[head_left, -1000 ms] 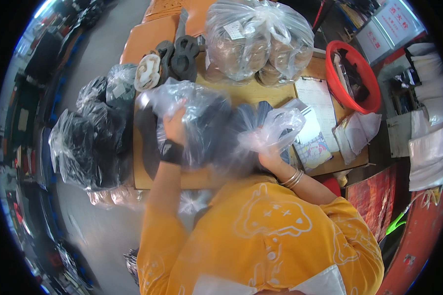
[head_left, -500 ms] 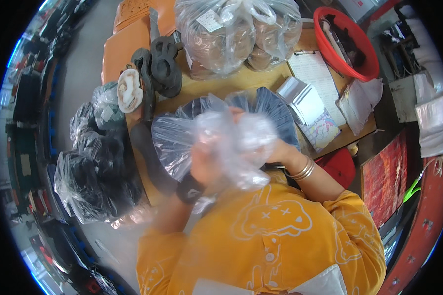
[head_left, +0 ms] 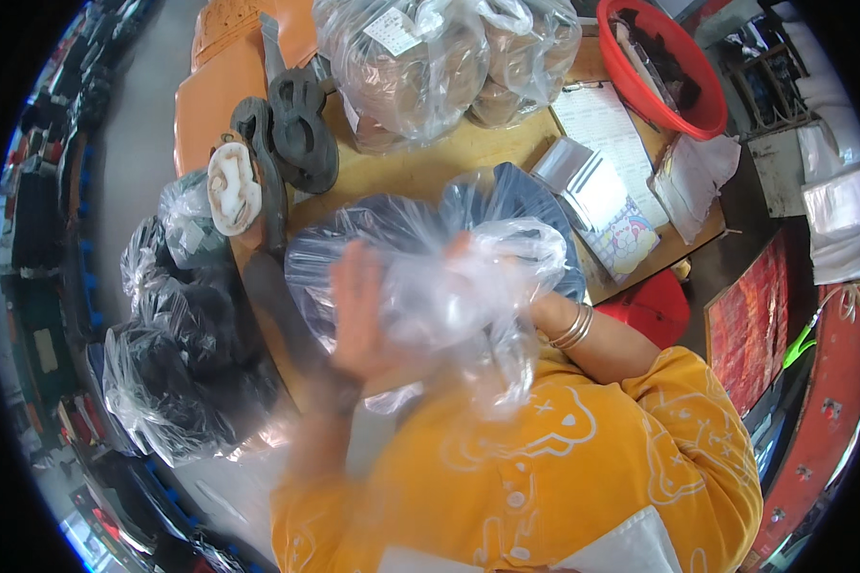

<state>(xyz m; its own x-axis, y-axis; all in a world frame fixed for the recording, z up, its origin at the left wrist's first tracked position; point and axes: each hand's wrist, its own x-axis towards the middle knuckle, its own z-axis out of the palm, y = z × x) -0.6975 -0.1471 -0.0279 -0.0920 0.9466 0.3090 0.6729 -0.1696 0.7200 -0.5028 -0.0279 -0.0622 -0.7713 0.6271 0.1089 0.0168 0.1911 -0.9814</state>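
On the table right in front of me lies a clear plastic bag (head_left: 339, 244) with dark blue contents spread to both sides. Its gathered top (head_left: 521, 253) is bunched in my right hand (head_left: 542, 310), which the plastic mostly covers; a fingertip shows at the middle of the bag. Motion blurs my left hand (head_left: 358, 301), but its fingers look stretched out, beside the left part of the bag. A loose twist of plastic hangs below the right hand, against my yellow shirt.
Filled plastic bags stand at the back (head_left: 406, 81) and left (head_left: 186, 368). Dark sole-shaped pieces (head_left: 301, 134) and a white-and-brown roll (head_left: 234, 189) lie at the left. On the right are papers on a clipboard (head_left: 607, 124), a stack of cards (head_left: 583, 186) and a red basin (head_left: 702, 105).
My left hand has come off the bunched plastic and moved left, its fingers straightening. The right hand stays at the bag's top, and the loose plastic hangs lower.
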